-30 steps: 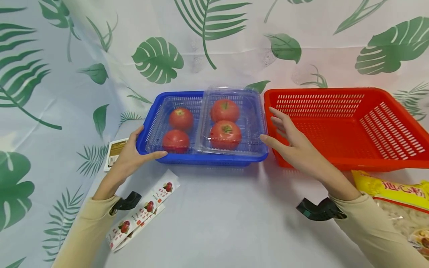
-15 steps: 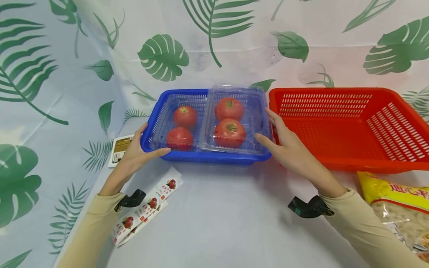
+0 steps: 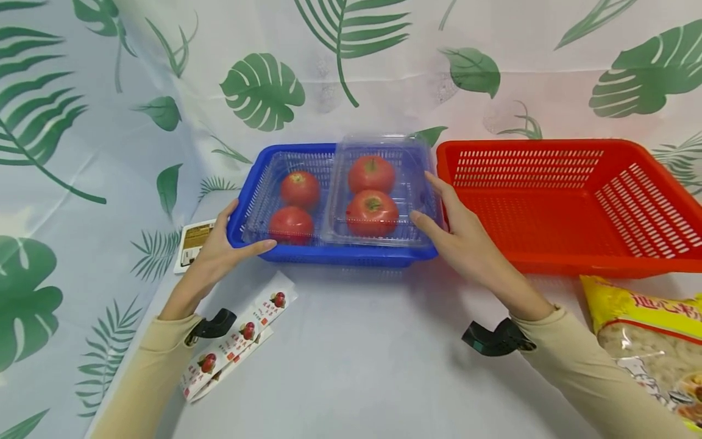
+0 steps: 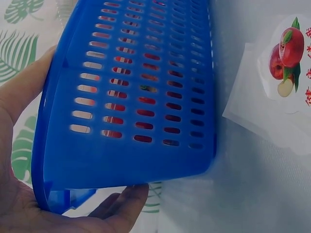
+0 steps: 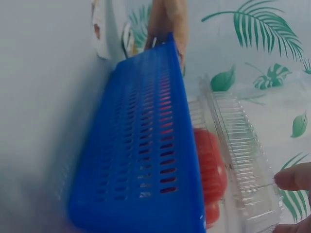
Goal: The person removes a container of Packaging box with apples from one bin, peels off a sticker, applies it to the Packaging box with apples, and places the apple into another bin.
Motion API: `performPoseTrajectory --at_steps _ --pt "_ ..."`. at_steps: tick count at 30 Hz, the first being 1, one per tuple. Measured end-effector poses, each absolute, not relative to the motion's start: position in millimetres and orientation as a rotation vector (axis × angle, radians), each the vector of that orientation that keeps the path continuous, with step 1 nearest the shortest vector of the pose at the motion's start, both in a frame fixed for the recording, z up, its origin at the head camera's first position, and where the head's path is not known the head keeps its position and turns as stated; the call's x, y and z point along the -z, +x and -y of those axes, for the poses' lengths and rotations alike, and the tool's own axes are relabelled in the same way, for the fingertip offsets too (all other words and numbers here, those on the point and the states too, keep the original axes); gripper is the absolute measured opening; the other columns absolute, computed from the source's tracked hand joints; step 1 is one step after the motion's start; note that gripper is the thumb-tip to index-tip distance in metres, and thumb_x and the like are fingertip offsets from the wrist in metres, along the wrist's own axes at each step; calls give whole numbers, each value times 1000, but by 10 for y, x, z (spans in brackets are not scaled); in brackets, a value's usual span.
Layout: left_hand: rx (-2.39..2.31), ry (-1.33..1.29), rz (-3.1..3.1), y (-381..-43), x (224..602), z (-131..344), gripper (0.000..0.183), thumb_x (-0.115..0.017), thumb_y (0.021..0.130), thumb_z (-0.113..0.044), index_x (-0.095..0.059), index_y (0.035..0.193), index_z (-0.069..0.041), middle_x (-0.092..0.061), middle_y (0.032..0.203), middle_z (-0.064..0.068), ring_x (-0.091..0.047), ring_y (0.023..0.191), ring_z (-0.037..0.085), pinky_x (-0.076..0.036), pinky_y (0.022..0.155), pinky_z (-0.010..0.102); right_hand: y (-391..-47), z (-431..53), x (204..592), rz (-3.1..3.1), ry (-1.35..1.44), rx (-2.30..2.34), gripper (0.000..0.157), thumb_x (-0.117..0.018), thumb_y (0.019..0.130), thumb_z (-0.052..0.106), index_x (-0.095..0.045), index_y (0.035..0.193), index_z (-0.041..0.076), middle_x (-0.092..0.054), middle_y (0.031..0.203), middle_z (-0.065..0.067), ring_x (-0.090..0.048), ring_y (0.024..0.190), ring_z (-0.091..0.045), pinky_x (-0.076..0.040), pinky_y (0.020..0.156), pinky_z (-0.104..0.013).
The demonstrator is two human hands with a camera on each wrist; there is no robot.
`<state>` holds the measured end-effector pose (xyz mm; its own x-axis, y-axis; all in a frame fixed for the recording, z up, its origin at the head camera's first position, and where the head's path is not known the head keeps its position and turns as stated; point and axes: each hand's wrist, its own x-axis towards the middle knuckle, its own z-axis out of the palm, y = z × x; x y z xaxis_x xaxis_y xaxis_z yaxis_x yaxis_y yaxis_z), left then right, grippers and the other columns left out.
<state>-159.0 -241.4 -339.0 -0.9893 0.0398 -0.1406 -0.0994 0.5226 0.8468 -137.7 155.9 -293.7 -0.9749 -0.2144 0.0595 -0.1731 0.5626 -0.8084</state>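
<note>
A blue basket [image 3: 342,256] holds several red apples [image 3: 372,213]. Inside it a clear plastic tray [image 3: 258,201] holds two apples on the left, while a clear plastic lid [image 3: 410,228] lies over the right-hand pair. My left hand [image 3: 216,250] grips the basket's left rim near its front corner, the thumb along the front; the left wrist view has that hand around the blue corner [image 4: 43,194]. At the lid's right edge is my right hand [image 3: 466,238], fingers fairly straight. In the right wrist view fingertips [image 5: 291,177] meet the lid's edge; the rest is out of frame.
A red basket [image 3: 548,265] stands right beside the blue one. A yellow-topped bag [image 3: 647,341] lies at the right. Apple-printed label strips [image 3: 236,341] lie in front of my left hand, and a small white-and-brown package [image 3: 193,241] sits behind it. A leaf-patterned cloth [image 3: 384,73] hangs behind.
My right hand has moved left, from beside the lid onto its right edge. My left hand keeps its grip on the basket. The view shifts slightly.
</note>
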Motion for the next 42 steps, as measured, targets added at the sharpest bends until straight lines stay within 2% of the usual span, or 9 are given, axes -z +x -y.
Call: performPoseTrajectory --at_steps 8,11,14,16,20,22,30,37,42 --pt "-1447 -53 -2618 -1589 3386 2414 121 -82 88 -45 5 169 -22 -9 174 17 -18 156 41 -23 123 66 -1397 -1481 2911 -2700 -426 1594 74 -57 108 28 -17 169 20 -18 174 -9 -20 158 -37 -22 123 -64" --pt "-1445 -52 -2618 -1581 3385 2414 121 -82 89 -45 5 169 -22 -9 174 18 -18 156 41 -23 122 67 -1400 -1486 2919 -2657 -418 1665 76 -57 108 27 -13 169 19 -15 173 -11 -24 156 -39 -28 121 -65" --pt "-1449 -50 -2619 -1577 3383 2406 120 -82 89 -43 5 169 -22 -10 173 18 -19 156 42 -23 122 66 -1404 -1502 2914 -2584 -327 1736 81 -56 108 34 -5 169 18 -11 173 -10 -27 155 -39 -33 117 -67" --pt "-1443 -50 -2622 -1582 3386 2401 120 -82 89 -43 5 169 -22 -9 174 18 -19 156 42 -23 122 66 -1418 -1519 2906 -2517 -256 1760 83 -54 108 40 -3 169 17 -15 173 -11 -30 154 -39 -33 118 -65" --pt "-1428 -48 -2626 -1599 3396 2398 121 -82 89 -44 6 169 -23 -8 174 17 -19 156 42 -23 122 66 -1453 -1548 2896 -2425 -192 1734 79 -49 108 47 -11 169 16 -34 167 -15 -39 149 -37 -29 122 -62" --pt "-1423 -52 -2626 -1601 3400 2403 121 -82 89 -44 6 169 -23 -8 174 17 -19 156 42 -24 122 66 -1470 -1551 2902 -2400 -199 1733 77 -49 108 48 -15 169 17 -38 164 -15 -41 148 -36 -29 122 -61" --pt "-1451 -37 -2630 -1605 3404 2416 120 -82 89 -43 5 169 -22 -10 174 16 -18 157 40 -23 123 64 -1477 -1518 2933 -2377 -215 1846 83 -59 104 48 -13 169 26 -30 170 -6 -36 151 -32 -29 122 -62" --pt "-1449 -27 -2633 -1574 3393 2416 120 -82 89 -44 5 169 -21 -9 174 17 -16 158 40 -22 123 66 -1478 -1469 2965 -2302 -223 1998 80 -64 102 42 -20 168 31 -35 165 -7 -42 146 -31 -36 118 -61" --pt "-1450 -29 -2634 -1574 3407 2408 120 -82 90 -44 6 169 -20 -9 174 19 -16 158 42 -22 123 65 -1491 -1384 2976 -2248 -221 2052 81 -64 101 44 -19 168 36 -37 161 -8 -48 141 -32 -40 115 -62"
